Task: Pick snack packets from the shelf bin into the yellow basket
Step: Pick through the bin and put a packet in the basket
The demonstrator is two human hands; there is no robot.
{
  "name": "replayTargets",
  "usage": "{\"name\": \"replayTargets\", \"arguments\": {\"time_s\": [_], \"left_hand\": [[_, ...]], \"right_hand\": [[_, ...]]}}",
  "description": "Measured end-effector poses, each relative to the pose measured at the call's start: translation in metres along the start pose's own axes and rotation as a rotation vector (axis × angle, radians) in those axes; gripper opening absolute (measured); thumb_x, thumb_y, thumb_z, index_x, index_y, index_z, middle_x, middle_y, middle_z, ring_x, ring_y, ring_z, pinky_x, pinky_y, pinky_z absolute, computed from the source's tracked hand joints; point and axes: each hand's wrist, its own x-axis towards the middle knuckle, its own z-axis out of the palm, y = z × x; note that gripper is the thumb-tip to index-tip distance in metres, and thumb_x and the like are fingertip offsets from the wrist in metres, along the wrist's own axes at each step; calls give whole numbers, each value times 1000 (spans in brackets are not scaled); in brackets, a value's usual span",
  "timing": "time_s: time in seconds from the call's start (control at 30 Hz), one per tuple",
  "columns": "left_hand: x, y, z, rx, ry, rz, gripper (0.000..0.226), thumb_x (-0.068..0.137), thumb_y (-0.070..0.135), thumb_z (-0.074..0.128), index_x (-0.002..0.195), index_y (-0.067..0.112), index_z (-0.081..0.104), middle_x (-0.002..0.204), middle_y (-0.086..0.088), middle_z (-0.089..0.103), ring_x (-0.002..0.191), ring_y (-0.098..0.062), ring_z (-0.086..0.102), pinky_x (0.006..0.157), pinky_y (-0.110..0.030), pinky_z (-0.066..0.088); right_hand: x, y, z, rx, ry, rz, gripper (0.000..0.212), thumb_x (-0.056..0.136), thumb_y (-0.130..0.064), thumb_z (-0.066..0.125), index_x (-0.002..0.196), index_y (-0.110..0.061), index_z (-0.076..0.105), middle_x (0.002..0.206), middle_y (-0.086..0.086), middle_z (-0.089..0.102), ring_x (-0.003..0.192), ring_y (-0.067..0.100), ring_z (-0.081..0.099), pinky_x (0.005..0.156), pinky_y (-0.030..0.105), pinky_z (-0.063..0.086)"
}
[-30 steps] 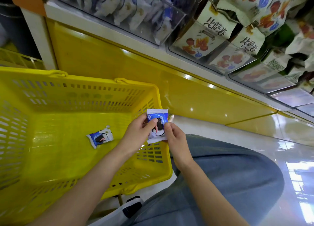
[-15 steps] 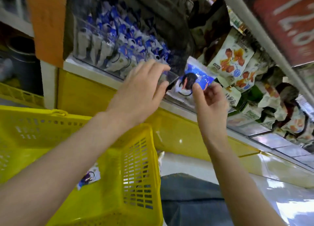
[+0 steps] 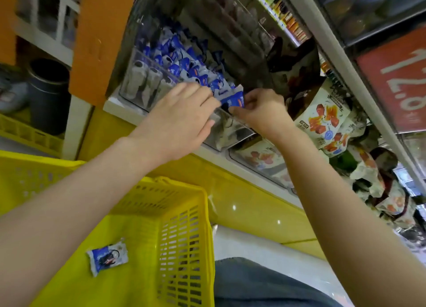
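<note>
A clear shelf bin (image 3: 147, 76) holds several blue-and-white snack packets. My right hand (image 3: 260, 113) pinches one blue-and-white packet (image 3: 232, 100) at the bin's front right corner. My left hand (image 3: 182, 117) reaches over the bin's front wall with its fingers stretched out, the fingertips meeting that packet and the thumb below the wall. The yellow basket (image 3: 184, 191) stands below the shelf, and one packet (image 3: 107, 256) lies on its floor.
To the right, neighbouring bins hold white bags with red prints (image 3: 322, 120). A yellow panel (image 3: 242, 198) runs under the shelf. A red price sign (image 3: 396, 76) hangs at the upper right. A dark bucket (image 3: 49, 94) stands at the left. My knee in jeans (image 3: 265, 283) is beside the basket.
Both hands rose from the basket's rim to the shelf bin, the right hand carrying the packet. The view tilted upward. The packet now sits lower, at the bin's front edge.
</note>
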Motion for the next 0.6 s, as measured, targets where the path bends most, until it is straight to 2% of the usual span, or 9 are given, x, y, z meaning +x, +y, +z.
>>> {"name": "replayTargets", "arguments": {"time_s": [0.13,0.23,0.37,0.47,0.53,0.6], "left_hand": [[2,-4,0,-25,14,18,42,89,31,32,121,11,50,114,-8,54,110,-25,47,102,-40,30],[2,-7,2,-41,24,29,40,90,31,32,121,13,50,113,-6,53,110,-24,46,101,-38,29],[3,-11,2,-48,29,60,39,90,30,33,119,13,51,111,-6,55,108,-24,48,100,-39,32],[4,-14,3,-48,33,77,37,90,30,35,118,13,52,110,-6,56,106,-25,50,100,-40,34],[3,-15,5,-39,42,90,37,90,30,35,117,13,53,109,-6,57,105,-24,51,100,-40,35],[3,-17,6,-38,61,103,36,90,30,36,117,12,54,108,-6,58,105,-24,52,100,-40,36]], "right_hand": [[18,-9,8,-61,-188,30,20,80,-36,69,74,-19,59,72,-2,59,62,10,59,62,22,52],[25,-11,12,49,-301,13,20,85,-30,63,91,-11,65,74,-3,62,59,6,64,65,20,56],[24,-6,11,67,-449,-44,26,93,-25,52,107,-6,63,90,0,64,73,8,67,81,31,57],[26,-3,7,-99,-365,-134,24,94,-24,51,115,-17,63,111,-1,63,92,10,60,92,27,48],[28,-2,0,-206,-259,-185,22,93,-22,53,113,-20,63,113,-3,62,95,9,55,86,23,42],[30,-1,-8,-286,-213,-218,18,92,-22,54,108,-20,65,110,0,63,96,14,57,85,27,45]]}}
